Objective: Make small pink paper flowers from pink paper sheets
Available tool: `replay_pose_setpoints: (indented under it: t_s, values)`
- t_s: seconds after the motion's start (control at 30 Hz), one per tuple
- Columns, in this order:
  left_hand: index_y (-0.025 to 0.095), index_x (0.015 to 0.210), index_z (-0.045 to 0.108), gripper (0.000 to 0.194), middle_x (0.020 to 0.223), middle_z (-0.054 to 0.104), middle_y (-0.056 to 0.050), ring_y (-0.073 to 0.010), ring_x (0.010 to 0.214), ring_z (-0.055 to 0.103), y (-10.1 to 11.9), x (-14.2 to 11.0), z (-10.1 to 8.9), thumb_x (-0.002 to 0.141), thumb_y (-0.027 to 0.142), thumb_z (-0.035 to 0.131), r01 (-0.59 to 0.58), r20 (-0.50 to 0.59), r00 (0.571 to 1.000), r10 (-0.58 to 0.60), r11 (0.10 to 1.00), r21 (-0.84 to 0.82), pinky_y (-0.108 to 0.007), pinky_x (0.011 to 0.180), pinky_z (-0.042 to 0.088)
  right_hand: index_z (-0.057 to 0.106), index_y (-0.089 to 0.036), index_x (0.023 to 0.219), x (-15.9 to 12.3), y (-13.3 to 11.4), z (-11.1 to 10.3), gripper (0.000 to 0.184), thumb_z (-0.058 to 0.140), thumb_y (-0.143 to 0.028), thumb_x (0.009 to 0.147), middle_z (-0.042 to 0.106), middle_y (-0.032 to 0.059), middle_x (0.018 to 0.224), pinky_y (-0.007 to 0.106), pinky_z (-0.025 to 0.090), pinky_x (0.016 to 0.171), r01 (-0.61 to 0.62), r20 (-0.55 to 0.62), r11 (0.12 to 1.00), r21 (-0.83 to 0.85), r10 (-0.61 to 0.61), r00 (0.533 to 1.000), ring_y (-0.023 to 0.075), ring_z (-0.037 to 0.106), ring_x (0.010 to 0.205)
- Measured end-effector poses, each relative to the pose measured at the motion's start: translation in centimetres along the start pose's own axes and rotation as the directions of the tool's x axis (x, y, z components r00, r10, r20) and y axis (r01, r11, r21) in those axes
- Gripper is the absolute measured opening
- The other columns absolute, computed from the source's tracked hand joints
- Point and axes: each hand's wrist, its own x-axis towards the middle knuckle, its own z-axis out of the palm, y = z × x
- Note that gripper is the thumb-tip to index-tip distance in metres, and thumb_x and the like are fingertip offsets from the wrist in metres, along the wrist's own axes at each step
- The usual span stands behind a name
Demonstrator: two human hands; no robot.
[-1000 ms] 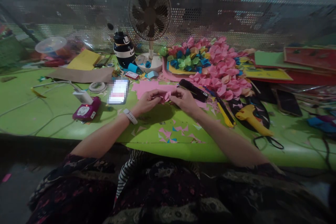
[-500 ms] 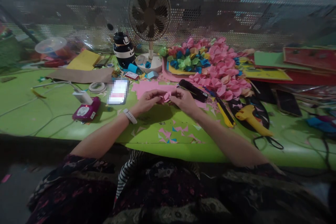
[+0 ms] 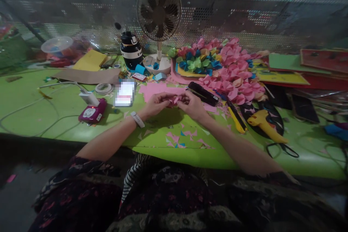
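My left hand (image 3: 154, 104) and my right hand (image 3: 192, 104) meet over the green table (image 3: 49, 116), both pinched on a small folded pink paper piece (image 3: 174, 100). A white band sits on my left wrist. Flat pink paper sheets (image 3: 153, 90) lie just behind my hands. A black stapler-like tool (image 3: 203, 93) lies beside my right hand. Small pink and blue paper offcuts (image 3: 181, 138) are scattered in front of my hands.
A heap of folded pink, blue and green paper pieces (image 3: 225, 69) lies at the back right. A desk fan (image 3: 159, 21), a black bottle (image 3: 131, 50), a phone (image 3: 124, 93), tape roll (image 3: 103, 88), a yellow glue gun (image 3: 266, 125), a yellow cutter (image 3: 237, 117) and cables surround the work spot.
The view has shifted slightly to the right and down. Both hands stay together on the pink paper piece, fingers working it a little.
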Motion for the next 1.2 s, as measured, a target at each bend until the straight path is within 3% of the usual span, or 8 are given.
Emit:
replay_pose_setpoints:
  t_s: [0.13, 0.33, 0.47, 0.6, 0.7, 0.87, 1.07, 1.2]
  values:
    - [0.014, 0.117, 0.066, 0.031, 0.118, 0.070, -0.013, -0.0151, 0.089, 0.071, 0.2, 0.0, 0.1, 0.086, 0.017, 0.061, -0.022, -0.020, 1.000, 0.022, 1.000, -0.007, -0.036, 0.086, 0.059, 0.056, -0.022, 0.084, 0.2, 0.0, 0.0, 0.020, 0.064, -0.036, 0.073, 0.062, -0.0005, 0.072, 0.031, 0.051, 0.064, 0.004, 0.013, 0.998, 0.066, -0.005, 1.000, 0.0154, 0.061, 0.064]
    - [0.015, 0.113, 0.064, 0.031, 0.111, 0.071, -0.010, -0.0160, 0.095, 0.070, 0.6, 0.0, -0.2, 0.083, 0.021, 0.068, -0.054, -0.082, 0.995, 0.055, 0.998, 0.011, -0.029, 0.080, 0.060, 0.053, -0.022, 0.082, 0.6, 0.0, 0.1, 0.028, 0.068, -0.043, 0.070, 0.061, 0.0002, 0.075, 0.031, 0.053, 0.063, -0.104, 0.039, 0.974, 0.202, 0.098, 0.994, 0.0158, 0.061, 0.065]
    - [0.016, 0.115, 0.062, 0.032, 0.106, 0.072, -0.007, -0.0127, 0.084, 0.070, 0.6, 0.0, -0.5, 0.084, 0.024, 0.069, -0.040, -0.070, 0.997, 0.036, 0.998, -0.052, -0.029, 0.079, 0.060, 0.055, -0.022, 0.093, 0.3, -0.5, -0.2, 0.026, 0.066, -0.034, 0.072, 0.065, 0.0043, 0.092, 0.032, 0.053, 0.073, 0.050, -0.088, 0.997, 0.051, -0.045, 0.995, 0.0177, 0.062, 0.082]
    - [0.016, 0.115, 0.063, 0.032, 0.098, 0.072, -0.005, -0.0126, 0.082, 0.071, 0.4, 0.0, -0.6, 0.085, 0.025, 0.071, -0.037, -0.034, 0.999, 0.034, 0.995, -0.093, -0.030, 0.080, 0.059, 0.060, -0.022, 0.094, 0.1, -0.8, -0.5, 0.016, 0.059, -0.026, 0.078, 0.065, 0.0059, 0.099, 0.033, 0.052, 0.077, 0.154, -0.025, 0.988, -0.018, -0.154, 0.988, 0.0191, 0.062, 0.089]
    - [0.016, 0.112, 0.064, 0.029, 0.108, 0.072, -0.008, -0.0137, 0.085, 0.071, 0.3, 0.1, -0.6, 0.085, 0.026, 0.071, -0.043, -0.035, 0.999, 0.041, 0.996, -0.082, -0.031, 0.081, 0.059, 0.061, -0.022, 0.092, 0.1, -0.7, -0.5, 0.015, 0.057, -0.022, 0.077, 0.066, 0.0050, 0.097, 0.035, 0.052, 0.079, 0.157, -0.013, 0.988, -0.004, -0.157, 0.988, 0.0196, 0.062, 0.088]
    - [0.015, 0.114, 0.066, 0.030, 0.107, 0.073, -0.010, -0.0149, 0.088, 0.072, 0.6, -0.1, -0.2, 0.086, 0.026, 0.068, -0.055, -0.055, 0.997, 0.054, 0.998, -0.015, -0.030, 0.082, 0.059, 0.065, -0.022, 0.092, 0.1, -0.5, -0.4, 0.015, 0.060, -0.026, 0.079, 0.067, 0.0044, 0.096, 0.035, 0.053, 0.080, 0.143, -0.033, 0.989, 0.026, -0.142, 0.989, 0.0191, 0.064, 0.087]
    - [0.014, 0.117, 0.069, 0.033, 0.117, 0.071, -0.013, -0.0156, 0.090, 0.070, 1.2, -0.5, 0.4, 0.086, 0.024, 0.066, -0.202, -0.138, 0.963, 0.233, 0.957, 0.206, -0.028, 0.077, 0.061, 0.068, -0.021, 0.089, -0.2, -0.5, -0.2, 0.013, 0.061, -0.028, 0.081, 0.070, 0.0057, 0.096, 0.034, 0.053, 0.079, 0.184, -0.114, 0.981, 0.061, -0.176, 0.978, 0.0189, 0.066, 0.086]
    - [0.016, 0.117, 0.068, 0.033, 0.111, 0.073, -0.010, -0.0153, 0.088, 0.072, 0.8, -0.5, 0.6, 0.087, 0.027, 0.064, -0.185, -0.112, 0.973, 0.199, 0.975, 0.122, -0.028, 0.074, 0.063, 0.069, -0.020, 0.090, -0.2, 0.1, 0.1, 0.014, 0.061, -0.029, 0.083, 0.070, 0.0027, 0.086, 0.031, 0.053, 0.073, 0.220, -0.126, 0.972, 0.082, -0.208, 0.970, 0.0161, 0.065, 0.076]
